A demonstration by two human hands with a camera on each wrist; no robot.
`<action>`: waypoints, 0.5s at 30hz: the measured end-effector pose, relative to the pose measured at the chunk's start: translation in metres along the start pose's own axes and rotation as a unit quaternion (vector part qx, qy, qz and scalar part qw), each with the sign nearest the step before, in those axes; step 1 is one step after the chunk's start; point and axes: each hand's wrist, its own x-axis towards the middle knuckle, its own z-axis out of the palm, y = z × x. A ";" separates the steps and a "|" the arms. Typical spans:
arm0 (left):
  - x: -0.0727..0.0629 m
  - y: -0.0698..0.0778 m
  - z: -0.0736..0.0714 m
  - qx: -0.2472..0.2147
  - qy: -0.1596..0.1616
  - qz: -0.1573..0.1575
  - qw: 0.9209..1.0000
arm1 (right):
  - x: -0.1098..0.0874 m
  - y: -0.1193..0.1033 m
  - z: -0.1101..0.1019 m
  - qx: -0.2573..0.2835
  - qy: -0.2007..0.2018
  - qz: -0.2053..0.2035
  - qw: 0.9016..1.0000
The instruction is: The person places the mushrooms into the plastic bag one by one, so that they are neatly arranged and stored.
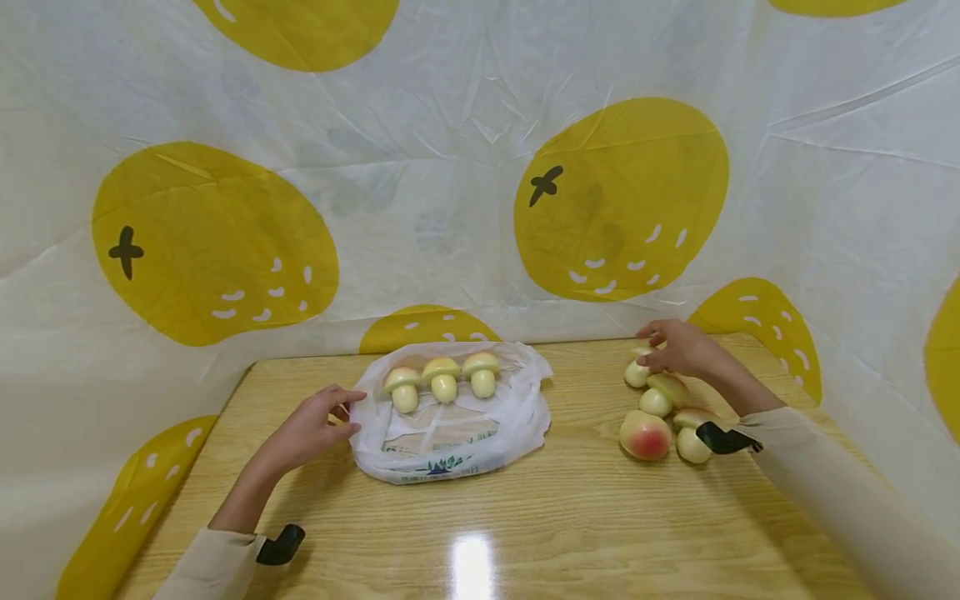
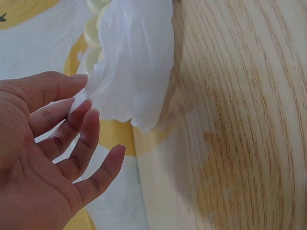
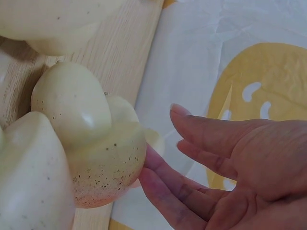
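Note:
A white plastic bag (image 1: 450, 462) with green print lies spread on the table. Three toy mushrooms sit in a row at its far side, the middle one (image 1: 444, 387) between two alike. My left hand (image 1: 311, 425) is at the bag's left edge; in the left wrist view its thumb and fingers pinch the thin film (image 2: 139, 57). At the right, my right hand (image 1: 678, 348) reaches over the farthest loose mushroom (image 1: 637, 373) and partly hides it. The right wrist view shows the thumb spread away and fingertips beside a speckled mushroom cap (image 3: 108, 163).
Next to the right hand lie two more mushrooms, one nearer the middle (image 1: 656, 403) and one (image 1: 693, 446) partly behind the black wrist strap (image 1: 723, 437). A toy peach (image 1: 645, 435) lies beside them. A patterned cloth (image 1: 450, 208) hangs behind the wooden table (image 1: 360, 533).

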 end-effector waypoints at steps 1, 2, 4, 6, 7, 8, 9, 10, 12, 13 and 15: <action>0.000 0.000 0.000 0.000 0.000 0.000 1.000 | 0.000 0.000 0.000 -0.005 -0.001 0.003 1.000; 0.000 0.000 0.000 -0.001 0.000 0.000 1.000 | 0.001 0.000 0.000 -0.011 -0.001 0.006 1.000; -0.001 0.000 0.000 -0.002 0.000 0.000 1.000 | 0.001 0.001 -0.001 -0.023 0.000 0.011 1.000; -0.001 0.000 0.000 -0.002 0.000 -0.001 1.000 | 0.002 0.002 -0.001 -0.036 0.002 0.012 0.999; -0.001 0.000 0.000 -0.002 0.000 -0.001 1.000 | 0.002 0.003 -0.001 -0.042 0.003 0.012 0.999; -0.001 0.000 0.000 -0.002 0.000 -0.001 1.000 | 0.003 0.003 0.000 -0.046 0.004 0.011 0.999; -0.001 0.000 0.000 -0.001 0.001 -0.001 1.000 | 0.003 0.003 0.000 -0.049 0.005 0.009 0.999; -0.001 0.000 0.000 -0.001 0.002 -0.001 1.000 | 0.004 0.003 0.000 -0.055 0.007 0.007 0.998; -0.002 0.000 0.000 -0.001 0.003 -0.001 1.000 | 0.005 0.004 0.001 -0.068 0.012 -0.001 0.998; -0.002 0.000 0.000 -0.002 0.003 -0.001 1.000 | 0.006 0.004 0.002 -0.078 0.016 -0.007 0.997; -0.002 0.000 0.000 -0.003 0.003 -0.001 1.000 | 0.008 0.004 0.003 -0.104 0.025 -0.019 0.994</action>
